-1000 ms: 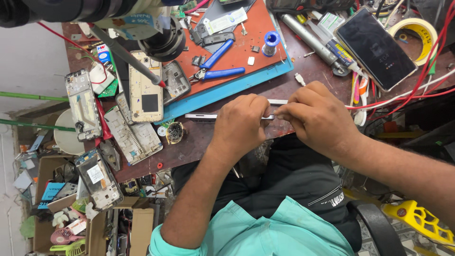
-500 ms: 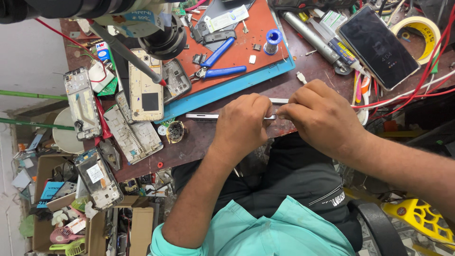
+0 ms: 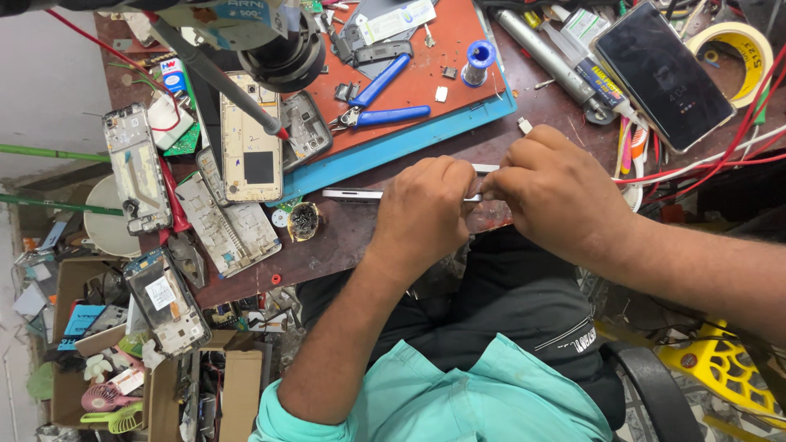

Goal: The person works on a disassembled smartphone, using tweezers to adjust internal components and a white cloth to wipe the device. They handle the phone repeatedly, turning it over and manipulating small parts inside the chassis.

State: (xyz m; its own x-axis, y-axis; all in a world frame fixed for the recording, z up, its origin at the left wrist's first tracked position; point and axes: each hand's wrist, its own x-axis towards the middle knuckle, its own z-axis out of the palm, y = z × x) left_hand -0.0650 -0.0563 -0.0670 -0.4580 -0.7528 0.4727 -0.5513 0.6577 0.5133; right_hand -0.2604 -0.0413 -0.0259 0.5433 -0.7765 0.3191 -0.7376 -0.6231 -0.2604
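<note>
**Both hands on a thin silver phone frame at the bench edge**

Left hand (image 3: 426, 209) and right hand (image 3: 553, 196) meet over the near edge of the brown bench (image 3: 360, 237), knuckles almost touching. Between them lies a slim silver phone frame (image 3: 352, 194), held edge-on; its left end sticks out past the left hand, and a short stretch shows again above the right hand's fingers. Left grip: fingers curled and pressed together, pinching the frame. Right grip: fingers bunched tight at the frame's other part, thumb hidden; whether it pinches the frame itself or a small tool there, cannot tell.

Around them:
- Red work mat (image 3: 426, 78) with a blue border, farther back on the bench, well apart from the hands.
- Blue-handled pliers (image 3: 381, 102) lying on the mat.
- Small blue spool (image 3: 477, 61) upright on the mat, right of the pliers.
- Dark phone (image 3: 663, 74), screen up, at the bench's right rear.
- Roll of yellow tape (image 3: 741, 45) just beyond that phone.
- Several stripped phone bodies (image 3: 246, 139) scattered at left, some overlapping.
- Red wires (image 3: 720, 160) running across the right side.
</note>
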